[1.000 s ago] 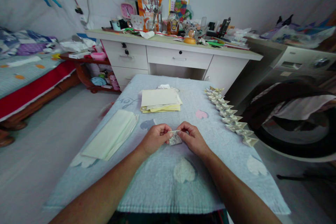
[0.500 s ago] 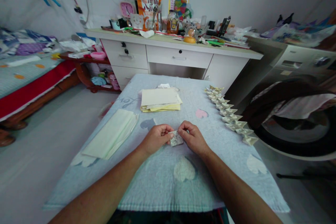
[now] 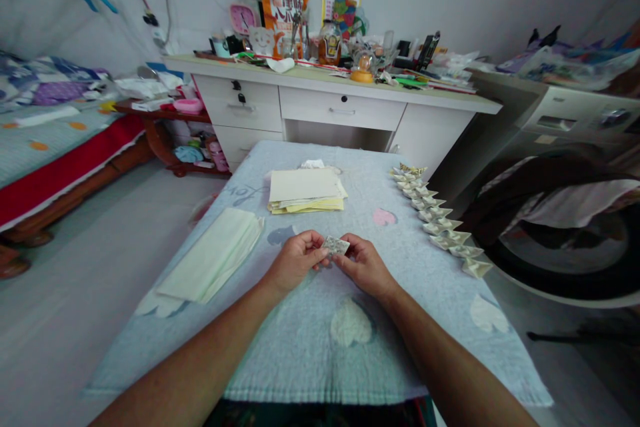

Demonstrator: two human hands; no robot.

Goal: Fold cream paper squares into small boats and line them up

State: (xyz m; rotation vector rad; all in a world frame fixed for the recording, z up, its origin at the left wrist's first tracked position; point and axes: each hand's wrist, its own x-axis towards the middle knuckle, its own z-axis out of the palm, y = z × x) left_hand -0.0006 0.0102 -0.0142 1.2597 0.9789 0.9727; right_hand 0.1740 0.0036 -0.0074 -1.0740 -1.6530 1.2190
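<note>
Far to the left of the left hand, a flat stack of pale green sheets (image 3: 213, 257) lies on the light blue cloth (image 3: 300, 360) that covers the table, its long axis running diagonally away from the person.

The left hand (image 3: 295, 260) is closed in a pinch on the left end of a small folded paper piece (image 3: 335, 245), thumb and forefinger meeting on it, the remaining fingers curled under. The folded paper piece sits between the two hands, held just above the cloth. Its long axis runs left to right, from one hand to the other, with a slight tilt down toward the right hand. It shows a flattened diamond outline, one pointed end in each grip.

The right hand (image 3: 365, 265) grips the right end of the piece with the fingertips, its other fingers bent. The two hands are close together, joined only through the piece.

Beyond the hands, a stack of cream and yellow paper (image 3: 305, 190) lies flat on the cloth.

To the right of the right hand, a row of folded paper shapes (image 3: 437, 220) runs diagonally along the right edge of the cloth, each touching or just beside the next.
</note>
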